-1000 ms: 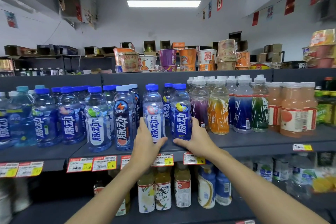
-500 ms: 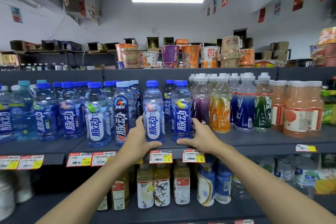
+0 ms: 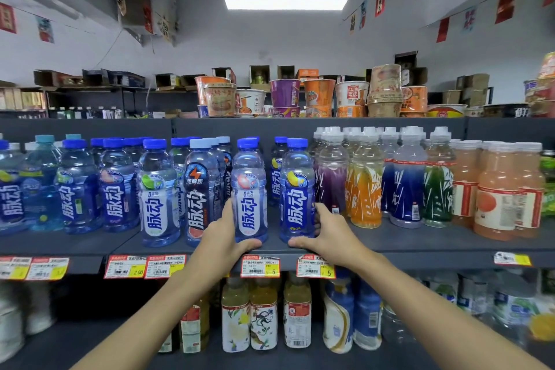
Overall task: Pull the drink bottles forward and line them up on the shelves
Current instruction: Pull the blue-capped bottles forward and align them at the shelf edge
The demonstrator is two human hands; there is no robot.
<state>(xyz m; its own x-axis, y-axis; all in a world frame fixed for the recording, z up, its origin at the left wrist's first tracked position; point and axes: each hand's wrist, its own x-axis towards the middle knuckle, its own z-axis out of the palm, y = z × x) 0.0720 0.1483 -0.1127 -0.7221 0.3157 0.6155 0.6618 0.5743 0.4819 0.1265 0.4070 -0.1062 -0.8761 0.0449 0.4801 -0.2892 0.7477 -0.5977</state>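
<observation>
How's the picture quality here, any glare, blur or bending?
Head view: ceiling light blown out white; wide lens slightly bows the shelf edge; far-left bottles smeared; left hand gripping the white-label bottle and right hand gripping the blue-label bottle are sharp.

The blue-capped bottles (image 3: 249, 189) carry blue-and-white labels. Right of them, white-capped bottles (image 3: 366, 183) show purple, orange, blue and green leaf patterns; peach drinks (image 3: 495, 177) wear red-and-white labels. The shelf (image 3: 420, 245) is dark grey, price tags (image 3: 259, 267) red and yellow.
</observation>
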